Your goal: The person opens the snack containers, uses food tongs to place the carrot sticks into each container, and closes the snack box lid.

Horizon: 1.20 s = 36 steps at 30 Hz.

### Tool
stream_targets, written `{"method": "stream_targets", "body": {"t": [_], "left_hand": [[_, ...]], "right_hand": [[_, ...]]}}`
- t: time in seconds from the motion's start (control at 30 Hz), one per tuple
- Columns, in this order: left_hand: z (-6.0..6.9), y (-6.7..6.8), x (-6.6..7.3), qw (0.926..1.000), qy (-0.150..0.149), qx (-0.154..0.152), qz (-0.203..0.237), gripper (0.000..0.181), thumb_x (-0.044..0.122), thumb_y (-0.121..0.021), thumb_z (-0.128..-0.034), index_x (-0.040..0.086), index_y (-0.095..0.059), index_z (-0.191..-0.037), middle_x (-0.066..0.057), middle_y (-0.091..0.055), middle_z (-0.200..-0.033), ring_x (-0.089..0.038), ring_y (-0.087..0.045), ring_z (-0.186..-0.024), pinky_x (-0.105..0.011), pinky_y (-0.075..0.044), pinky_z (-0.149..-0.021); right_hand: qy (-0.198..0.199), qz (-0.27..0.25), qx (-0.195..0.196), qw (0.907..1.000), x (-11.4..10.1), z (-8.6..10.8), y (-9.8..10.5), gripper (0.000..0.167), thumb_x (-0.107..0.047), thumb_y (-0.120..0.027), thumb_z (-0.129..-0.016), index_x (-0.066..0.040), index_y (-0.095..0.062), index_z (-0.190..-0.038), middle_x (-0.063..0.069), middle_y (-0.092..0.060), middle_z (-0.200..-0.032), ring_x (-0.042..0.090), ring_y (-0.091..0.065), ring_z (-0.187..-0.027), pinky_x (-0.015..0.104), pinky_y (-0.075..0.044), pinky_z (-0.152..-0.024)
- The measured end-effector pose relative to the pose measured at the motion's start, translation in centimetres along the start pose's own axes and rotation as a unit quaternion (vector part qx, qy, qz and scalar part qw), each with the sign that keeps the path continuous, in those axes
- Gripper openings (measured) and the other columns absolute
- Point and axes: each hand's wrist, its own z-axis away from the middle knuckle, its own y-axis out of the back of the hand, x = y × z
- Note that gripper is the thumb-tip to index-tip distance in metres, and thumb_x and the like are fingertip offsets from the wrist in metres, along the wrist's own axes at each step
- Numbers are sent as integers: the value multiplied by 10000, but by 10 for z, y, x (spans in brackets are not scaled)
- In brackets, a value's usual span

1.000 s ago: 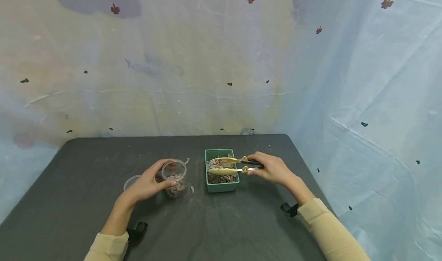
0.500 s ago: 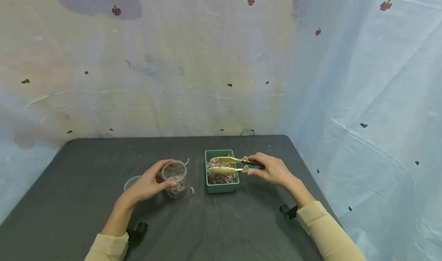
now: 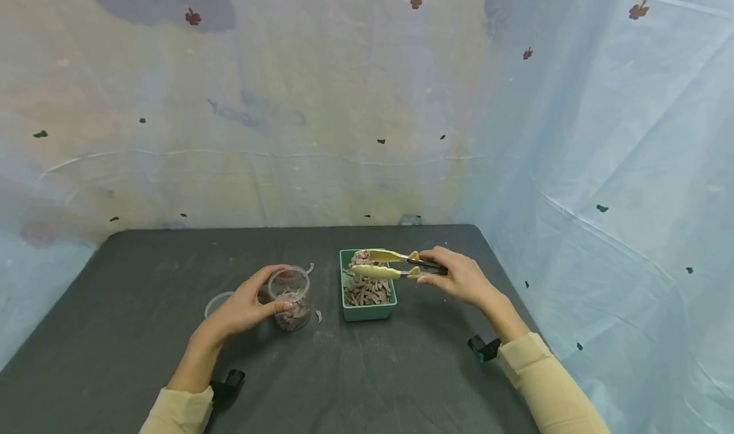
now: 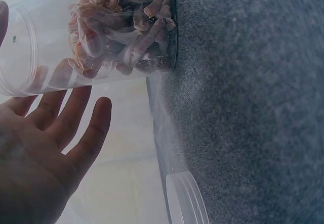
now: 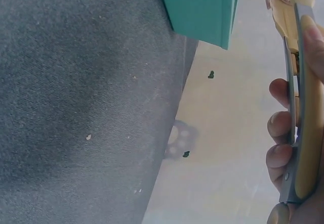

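Observation:
My left hand (image 3: 243, 303) grips a clear plastic jar (image 3: 294, 303), partly filled with brownish-grey strips, that stands on the table. In the left wrist view the fingers wrap the jar (image 4: 50, 42) near its rim. My right hand (image 3: 459, 278) holds yellow-tipped tongs (image 3: 378, 271) above a green rectangular tub (image 3: 367, 315) of similar strips. A clump of strips (image 3: 360, 259) sits between the tong tips. In the right wrist view, fingers and thumb press the tong handles (image 5: 306, 133), and strips dangle from the tips beside the tub (image 5: 200, 11).
A clear round lid (image 3: 215, 302) lies on the dark table (image 3: 355, 383), partly behind my left hand. Two loose strips lie near the jar, one beyond it (image 3: 311, 268) and one to its right (image 3: 319, 317). Patterned sheeting (image 3: 321, 102) hangs behind and to the right.
The tongs and my right hand have risen and shifted slightly right and away, with a clump between the tips. More strips show in the tub beneath. My left hand and the jar have stayed put.

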Motion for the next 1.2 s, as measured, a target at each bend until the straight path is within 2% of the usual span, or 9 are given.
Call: {"method": "stream_targets", "body": {"t": [0.8, 1.2], "left_hand": [[0, 0, 1, 10000, 43, -10, 30, 690, 410, -710, -916, 222, -383, -1493, -72, -482, -1464, -365, -508, -1290, -472, -471, -916], [0, -1, 0, 9999, 76, 19, 71, 681, 397, -720, -911, 221, -395, -1483, -80, -507, -1449, -386, -513, -1299, -466, -478, -903]], "right_hand": [[91, -76, -44, 9999, -3, -6, 6, 470, -388, -767, -859, -199, -643, -1272, -16, -690, -1101, 48, -513, -746, 254, -426, -645], [250, -38, 153, 9996, -6, -8, 7, 479, -385, -770, -855, -191, -640, -1273, -46, -684, -1128, 39, -570, -787, 284, -473, -664]]}}
